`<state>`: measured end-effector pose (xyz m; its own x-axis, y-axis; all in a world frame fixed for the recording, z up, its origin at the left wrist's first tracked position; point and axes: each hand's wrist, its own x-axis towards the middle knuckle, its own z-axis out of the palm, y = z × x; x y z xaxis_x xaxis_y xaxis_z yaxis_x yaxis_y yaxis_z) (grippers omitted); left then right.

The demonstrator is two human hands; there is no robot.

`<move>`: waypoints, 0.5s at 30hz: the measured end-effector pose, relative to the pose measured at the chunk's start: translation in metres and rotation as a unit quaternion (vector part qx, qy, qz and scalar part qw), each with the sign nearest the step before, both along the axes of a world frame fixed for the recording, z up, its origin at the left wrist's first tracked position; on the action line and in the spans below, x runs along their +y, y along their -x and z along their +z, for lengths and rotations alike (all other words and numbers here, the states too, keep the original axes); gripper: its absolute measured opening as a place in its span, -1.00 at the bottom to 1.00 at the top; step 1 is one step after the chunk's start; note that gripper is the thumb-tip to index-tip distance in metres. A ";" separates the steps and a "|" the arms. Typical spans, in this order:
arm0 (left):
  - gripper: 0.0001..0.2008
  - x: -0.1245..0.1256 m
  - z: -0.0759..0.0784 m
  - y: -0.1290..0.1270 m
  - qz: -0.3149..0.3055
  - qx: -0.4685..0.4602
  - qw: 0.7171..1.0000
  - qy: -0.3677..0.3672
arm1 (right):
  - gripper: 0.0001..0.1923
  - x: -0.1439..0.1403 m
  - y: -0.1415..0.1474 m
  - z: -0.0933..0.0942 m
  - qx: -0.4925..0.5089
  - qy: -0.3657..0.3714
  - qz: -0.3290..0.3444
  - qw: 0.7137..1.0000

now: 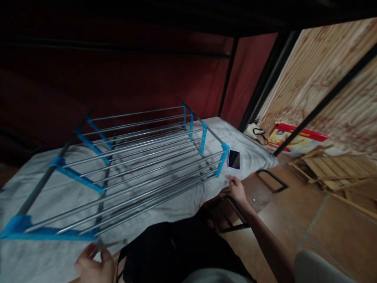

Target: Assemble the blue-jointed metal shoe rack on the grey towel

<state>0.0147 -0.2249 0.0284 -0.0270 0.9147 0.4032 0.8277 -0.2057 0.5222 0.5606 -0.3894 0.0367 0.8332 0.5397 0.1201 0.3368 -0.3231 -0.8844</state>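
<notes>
A rack of metal tubes with blue plastic end pieces [80,179] lies across a grey-white cloth-covered surface [188,200]. My left hand [96,265], by the rack's near left corner, is closed with its fingertips around a small grey piece with a thin shaft [103,244]; blur hides its exact kind. Off the near right end of the rack is my right hand [238,191], its fingers curled together. Whatever it may hold is too small to make out. A phone [234,160] with a dark screen lies just beyond this hand, apart from it.
Black metal bars frame the surface, with a dark red wall [132,78] behind. Folded wooden furniture [332,169] lies on the tiled floor [294,220] at right, near a red and yellow box [297,139]. A black metal ladder-like frame [232,216] stands below my right hand.
</notes>
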 end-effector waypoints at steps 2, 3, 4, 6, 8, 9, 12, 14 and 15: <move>-0.56 -0.005 0.000 -0.013 -0.074 0.031 0.996 -0.029 | -0.69 -0.017 0.007 -0.007 -0.036 0.047 0.020 0.998; -0.57 -0.006 0.001 -0.021 -0.122 0.045 0.991 -0.040 | -0.70 -0.024 0.011 -0.011 -0.053 0.079 0.031 0.995; -0.58 -0.007 0.001 -0.030 -0.167 0.056 0.983 -0.045 | -0.71 -0.030 0.015 -0.014 -0.066 0.116 0.039 0.990; -0.56 -0.004 0.001 -0.046 -0.228 0.074 0.970 -0.042 | -0.73 -0.041 0.024 -0.018 -0.079 0.200 0.053 0.975; -0.54 0.000 0.000 -0.058 -0.251 0.092 0.963 -0.038 | -0.71 -0.049 0.034 -0.020 -0.076 0.271 0.070 0.957; -0.53 0.002 -0.001 -0.063 -0.259 0.102 0.960 -0.041 | -0.70 -0.053 0.039 -0.019 -0.074 0.298 0.080 0.948; -0.54 0.007 -0.007 -0.073 -0.313 0.137 0.938 -0.061 | -0.66 -0.063 0.050 -0.016 -0.068 0.348 0.099 0.930; -0.55 0.008 -0.012 -0.077 -0.364 0.164 0.914 -0.071 | -0.66 -0.068 0.055 -0.012 -0.062 0.372 0.093 0.922; -0.54 0.009 -0.015 -0.080 -0.384 0.178 0.903 -0.076 | -0.65 -0.071 0.056 -0.011 -0.057 0.382 0.086 0.918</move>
